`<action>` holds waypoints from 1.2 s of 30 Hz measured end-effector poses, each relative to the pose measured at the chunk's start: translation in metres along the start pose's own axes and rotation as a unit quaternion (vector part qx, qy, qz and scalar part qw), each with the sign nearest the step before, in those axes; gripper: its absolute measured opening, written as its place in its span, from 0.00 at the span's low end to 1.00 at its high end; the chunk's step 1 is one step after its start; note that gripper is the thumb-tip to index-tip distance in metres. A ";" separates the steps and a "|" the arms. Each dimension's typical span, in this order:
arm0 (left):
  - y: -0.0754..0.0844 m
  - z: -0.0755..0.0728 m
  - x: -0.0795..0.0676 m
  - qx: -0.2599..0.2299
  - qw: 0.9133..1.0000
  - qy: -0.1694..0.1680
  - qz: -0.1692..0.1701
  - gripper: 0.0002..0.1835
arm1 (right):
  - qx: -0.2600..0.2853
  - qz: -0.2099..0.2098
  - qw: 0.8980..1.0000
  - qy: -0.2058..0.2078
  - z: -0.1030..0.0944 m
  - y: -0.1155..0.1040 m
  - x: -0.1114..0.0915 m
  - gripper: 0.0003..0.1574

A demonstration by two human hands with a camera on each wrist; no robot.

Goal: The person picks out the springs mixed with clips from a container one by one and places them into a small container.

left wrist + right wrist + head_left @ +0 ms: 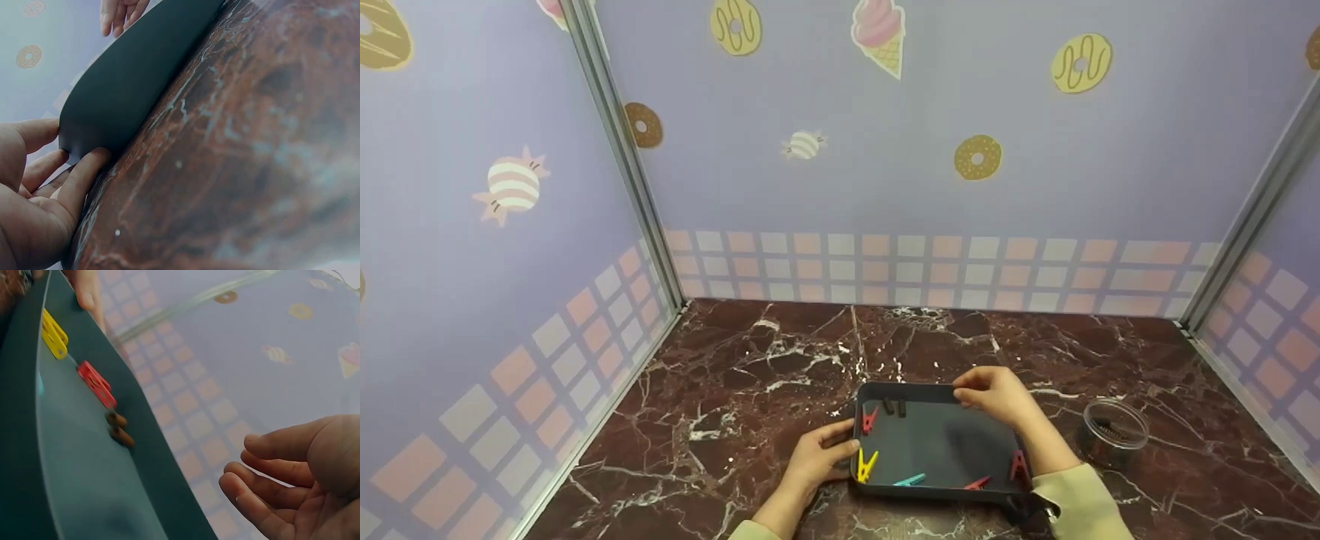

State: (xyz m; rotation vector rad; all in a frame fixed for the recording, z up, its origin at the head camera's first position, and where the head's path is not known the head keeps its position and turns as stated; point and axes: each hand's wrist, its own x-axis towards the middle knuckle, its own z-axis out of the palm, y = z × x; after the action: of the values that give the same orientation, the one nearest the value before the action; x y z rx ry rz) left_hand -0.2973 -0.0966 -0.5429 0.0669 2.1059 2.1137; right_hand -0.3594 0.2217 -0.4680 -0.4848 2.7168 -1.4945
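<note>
A dark grey rectangular tray (937, 491) lies on the marbled table. At its left end, the left hand (821, 454) touches the outside of the wall; fingertips press near the corner (84, 126). Above the tray's far right rim is the right hand (997, 394), fingers loosely bent, thumb apart and nothing between them in the right wrist view. Inside the tray, a red clothespin (869, 420) and a yellow clothespin (867, 466) are at the left. A blue clothespin (911, 480) and another red one lie along the near wall, with a third red one at right. Two small brown cylinders (901, 409) sit far left.
A clear round plastic jar (1114, 435) with dark contents stands right of the tray, beside the right forearm. Patterned wall panels (840, 187) close the table in at the back and sides, with metal posts (619, 150) at the corners.
</note>
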 end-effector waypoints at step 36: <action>-0.001 0.000 0.000 -0.002 1.000 0.000 0.004 0.28 | -0.251 0.075 0.965 0.002 0.099 -0.026 0.051 0.18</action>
State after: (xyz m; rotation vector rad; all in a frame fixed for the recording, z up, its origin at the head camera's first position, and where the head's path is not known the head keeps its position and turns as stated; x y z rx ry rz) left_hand -0.2971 -0.0965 -0.5443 0.0751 2.1051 2.1211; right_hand -0.3866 0.1133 -0.4939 -0.2631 3.0424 -0.7637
